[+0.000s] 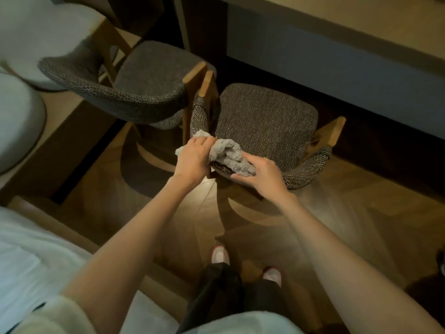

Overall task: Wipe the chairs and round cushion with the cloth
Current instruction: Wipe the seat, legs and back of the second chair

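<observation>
Two wooden chairs with dark grey woven seats and curved padded backrests stand side by side. The nearer chair [265, 121] is at centre; the other chair [151, 66] is up and to the left. A crumpled grey cloth [228, 155] lies draped over the nearer chair's curved backrest. My left hand [193, 157] grips the cloth's left part. My right hand [261, 173] presses and holds its right part against the backrest. A pale round cushion [16, 121] shows at the left edge.
A long table or counter [337, 56] runs behind the chairs at the top right. Another pale cushion [36, 32] sits at the top left. A white bed edge [29, 256] fills the lower left. My feet [245, 263] stand on the wooden floor below the chair.
</observation>
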The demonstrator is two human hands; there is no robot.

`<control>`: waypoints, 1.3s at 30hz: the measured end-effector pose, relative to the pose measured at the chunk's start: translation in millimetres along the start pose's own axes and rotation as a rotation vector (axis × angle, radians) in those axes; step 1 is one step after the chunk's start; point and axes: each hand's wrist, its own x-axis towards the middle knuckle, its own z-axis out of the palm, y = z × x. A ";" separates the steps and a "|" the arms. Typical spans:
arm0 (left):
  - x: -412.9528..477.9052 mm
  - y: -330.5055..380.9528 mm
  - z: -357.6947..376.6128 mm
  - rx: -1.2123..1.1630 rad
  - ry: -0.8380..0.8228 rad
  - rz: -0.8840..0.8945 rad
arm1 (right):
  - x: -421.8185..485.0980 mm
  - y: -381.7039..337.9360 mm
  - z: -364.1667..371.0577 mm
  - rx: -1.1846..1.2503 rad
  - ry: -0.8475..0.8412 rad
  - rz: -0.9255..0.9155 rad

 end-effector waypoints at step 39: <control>47.9 353.8 70.7 -0.712 -0.195 -0.213 | -61.3 213.2 -345.4 0.031 -0.160 -0.114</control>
